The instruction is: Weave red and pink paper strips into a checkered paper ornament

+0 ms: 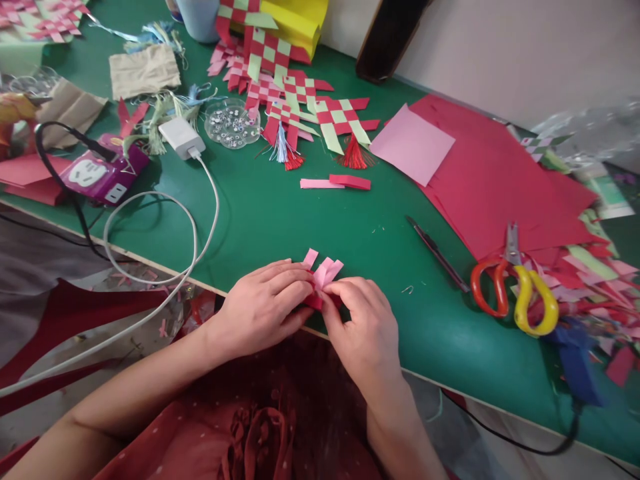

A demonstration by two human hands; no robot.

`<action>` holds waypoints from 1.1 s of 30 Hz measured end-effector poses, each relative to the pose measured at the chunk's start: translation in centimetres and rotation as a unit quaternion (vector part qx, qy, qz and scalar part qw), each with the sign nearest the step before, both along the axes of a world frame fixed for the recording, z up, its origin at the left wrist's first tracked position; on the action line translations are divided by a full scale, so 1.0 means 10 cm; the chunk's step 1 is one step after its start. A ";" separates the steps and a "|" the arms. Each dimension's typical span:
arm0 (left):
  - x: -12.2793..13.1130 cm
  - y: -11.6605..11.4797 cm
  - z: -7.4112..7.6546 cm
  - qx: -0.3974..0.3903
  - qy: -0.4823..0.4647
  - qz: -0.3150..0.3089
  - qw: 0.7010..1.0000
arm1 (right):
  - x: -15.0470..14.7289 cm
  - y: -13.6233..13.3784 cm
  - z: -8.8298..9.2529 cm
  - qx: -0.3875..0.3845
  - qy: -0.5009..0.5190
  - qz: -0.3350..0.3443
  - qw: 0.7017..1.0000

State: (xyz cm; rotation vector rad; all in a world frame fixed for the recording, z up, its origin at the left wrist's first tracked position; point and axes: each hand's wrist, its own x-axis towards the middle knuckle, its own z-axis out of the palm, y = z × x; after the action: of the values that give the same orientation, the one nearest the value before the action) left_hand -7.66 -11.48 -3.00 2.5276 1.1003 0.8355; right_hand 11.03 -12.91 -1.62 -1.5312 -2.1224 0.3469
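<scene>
Near the table's front edge, a small piece of interlaced pink and red paper strips (326,272) is held between both hands. My left hand (267,303) is closed over its left side, fingers bent together on the red part. My right hand (361,319) pinches its right side between thumb and forefinger. Several pink strip ends stick up past the fingers, while the hands cover much of the red part. Beyond them lie a pink folded strip (320,184) and a red folded strip (356,182), end to end.
Woven paper fish (341,117) and a dish of small googly eyes (233,125) lie at the back. Scissors (536,303), a dark pen-like tool (436,253) and red paper sheets (493,173) are at right. A white cable (218,200) and purple power socket (103,175) occupy the left.
</scene>
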 end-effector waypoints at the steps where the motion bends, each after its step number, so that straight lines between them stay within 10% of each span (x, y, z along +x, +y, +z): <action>1: -0.01 0.00 0.00 0.001 0.002 -0.002 1.000 | 0.00 0.00 0.00 0.003 -0.002 0.001 1.000; 33: 0.03 0.01 -0.02 -0.011 -0.017 0.030 0.999 | 0.09 -0.02 0.08 -0.004 0.093 0.041 0.995</action>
State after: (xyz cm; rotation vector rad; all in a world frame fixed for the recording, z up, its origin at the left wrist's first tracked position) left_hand -7.36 -11.38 -3.19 2.4646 1.1727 0.8730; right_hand 11.92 -13.13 -0.83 -1.3632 -2.0425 0.5075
